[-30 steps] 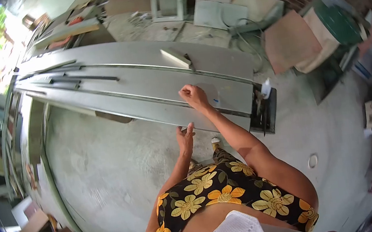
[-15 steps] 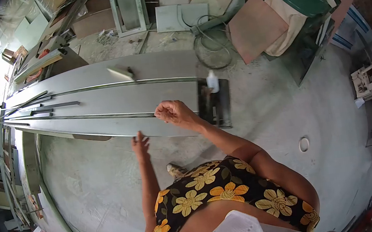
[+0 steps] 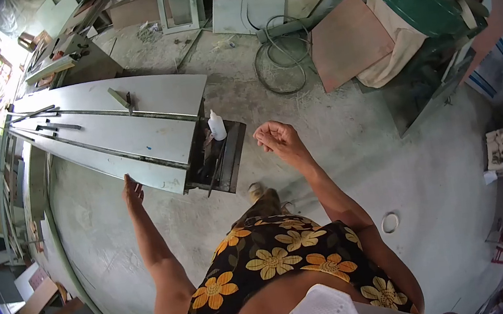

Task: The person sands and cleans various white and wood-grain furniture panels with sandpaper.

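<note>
My left hand is at the near edge of the long grey work table, its fingers stretched out and apart, with the tips at or just beside the edge. My right hand hangs over the floor, right of the table's end. Its fingers are curled in towards the thumb; whatever may be inside them is hidden. Between that hand and the table top is a dark tray holding a white squeeze bottle and some dark tools. A pale, block-like tool lies on the far panel.
Dark metal strips lie at the table's left end. Behind stand a framed panel, leaning boards and a green drum. A coiled hose lies on the floor, as does a white ring at right.
The view has turned right, so the table sits further left. My right hand has left its place above the table and is now beyond its end. My left hand stays near the table's edge.
</note>
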Motion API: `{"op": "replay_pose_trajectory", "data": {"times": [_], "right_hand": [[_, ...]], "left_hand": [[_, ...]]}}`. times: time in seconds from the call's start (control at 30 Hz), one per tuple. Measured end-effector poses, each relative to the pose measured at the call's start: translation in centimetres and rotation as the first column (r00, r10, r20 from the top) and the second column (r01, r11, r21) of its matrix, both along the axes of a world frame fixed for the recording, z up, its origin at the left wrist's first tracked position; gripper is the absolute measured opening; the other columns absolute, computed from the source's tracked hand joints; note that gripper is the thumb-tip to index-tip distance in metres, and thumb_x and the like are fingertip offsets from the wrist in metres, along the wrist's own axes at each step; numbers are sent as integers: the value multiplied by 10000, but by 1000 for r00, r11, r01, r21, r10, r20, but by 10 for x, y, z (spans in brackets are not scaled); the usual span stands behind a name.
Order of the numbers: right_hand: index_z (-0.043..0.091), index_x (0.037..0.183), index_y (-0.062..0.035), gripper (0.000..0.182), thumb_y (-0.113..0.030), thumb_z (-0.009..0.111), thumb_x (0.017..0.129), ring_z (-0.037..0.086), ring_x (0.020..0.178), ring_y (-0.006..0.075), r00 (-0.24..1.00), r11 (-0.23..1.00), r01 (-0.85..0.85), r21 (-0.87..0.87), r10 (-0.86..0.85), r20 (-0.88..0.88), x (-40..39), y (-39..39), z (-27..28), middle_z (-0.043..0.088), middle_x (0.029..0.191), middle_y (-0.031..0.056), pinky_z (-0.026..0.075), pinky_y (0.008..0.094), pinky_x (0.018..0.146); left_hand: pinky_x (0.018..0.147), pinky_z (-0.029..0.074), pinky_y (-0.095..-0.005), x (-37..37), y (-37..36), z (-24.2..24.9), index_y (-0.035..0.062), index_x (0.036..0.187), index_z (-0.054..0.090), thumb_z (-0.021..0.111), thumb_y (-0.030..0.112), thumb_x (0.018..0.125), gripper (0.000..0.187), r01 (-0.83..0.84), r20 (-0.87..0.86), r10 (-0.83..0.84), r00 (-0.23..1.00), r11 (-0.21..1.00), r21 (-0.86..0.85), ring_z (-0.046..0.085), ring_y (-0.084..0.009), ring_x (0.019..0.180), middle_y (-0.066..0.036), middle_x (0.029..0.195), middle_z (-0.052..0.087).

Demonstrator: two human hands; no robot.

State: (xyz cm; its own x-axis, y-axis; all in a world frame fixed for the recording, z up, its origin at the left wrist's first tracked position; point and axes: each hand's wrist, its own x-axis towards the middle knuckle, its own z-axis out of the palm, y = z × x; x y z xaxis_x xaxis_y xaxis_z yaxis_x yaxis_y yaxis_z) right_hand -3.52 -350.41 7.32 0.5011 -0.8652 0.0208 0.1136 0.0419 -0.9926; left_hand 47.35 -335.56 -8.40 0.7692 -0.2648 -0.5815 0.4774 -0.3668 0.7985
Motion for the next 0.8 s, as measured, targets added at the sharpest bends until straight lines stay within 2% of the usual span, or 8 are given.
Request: {"op": "replay_pose_trajectory", "data": {"times": [0.13,0.17,0.27,0.33,0.4,0.43,0.57,0.8], "right_hand": [[585,846,-41,167,-201,583,894,490,602,43,995,991,-100,92,101,-5,-8,-34,-7,556,715,-14,426,197,547],[584,842,-44,175,-212,586,892,489,597,42,992,986,-128,104,129,-2,-6,-44,-6,557,712,-13,425,195,541],[588,834,-55,187,-234,596,886,490,573,41,986,979,-165,117,167,-2,-1,-76,9,557,694,-13,423,187,528],[593,833,-63,186,-242,602,882,494,562,36,979,967,-204,151,204,21,3,-105,9,562,691,-13,423,178,523],[598,836,-69,187,-252,607,878,499,554,32,975,958,-222,183,223,16,5,-132,6,566,689,-13,422,173,516],[600,838,-71,190,-257,609,877,501,553,30,975,957,-219,189,223,3,7,-145,6,568,688,-14,421,171,511],[606,853,-73,207,-278,599,879,508,558,23,971,955,-221,200,235,-51,18,-198,0,576,693,-15,417,166,498],[613,862,-76,226,-299,582,883,519,558,27,951,913,-276,301,304,-50,47,-268,-30,585,706,-22,429,164,503]], "left_hand": [[733,384,-396,-3,-2,2,64,1011,576,662,583,727,597,-48,47,46,998,998,40,585,-241,877,-84,988,608],[741,395,-429,-2,-8,2,46,1026,586,662,548,748,579,-128,76,120,990,985,115,594,-257,871,-106,986,614],[756,406,-459,-1,-5,4,26,1045,596,672,500,765,555,-79,167,63,984,992,95,606,-273,870,-121,983,623],[808,390,-520,3,-6,1,23,1081,590,692,452,767,541,-142,167,124,978,985,99,618,-293,874,-131,995,623],[825,377,-524,4,-4,0,38,1117,573,686,468,766,566,-164,178,132,975,970,181,613,-294,892,-128,1054,602],[851,362,-505,3,-2,2,86,1186,536,677,499,759,611,-140,123,119,985,973,183,596,-291,931,-118,1144,567],[877,340,-468,10,7,2,188,1292,452,663,565,733,707,-81,55,69,996,965,248,534,-276,1038,-101,1249,510],[871,335,-462,-15,8,17,212,1289,454,658,577,727,700,-160,23,159,987,958,237,500,-289,1044,-111,1256,495]]}}
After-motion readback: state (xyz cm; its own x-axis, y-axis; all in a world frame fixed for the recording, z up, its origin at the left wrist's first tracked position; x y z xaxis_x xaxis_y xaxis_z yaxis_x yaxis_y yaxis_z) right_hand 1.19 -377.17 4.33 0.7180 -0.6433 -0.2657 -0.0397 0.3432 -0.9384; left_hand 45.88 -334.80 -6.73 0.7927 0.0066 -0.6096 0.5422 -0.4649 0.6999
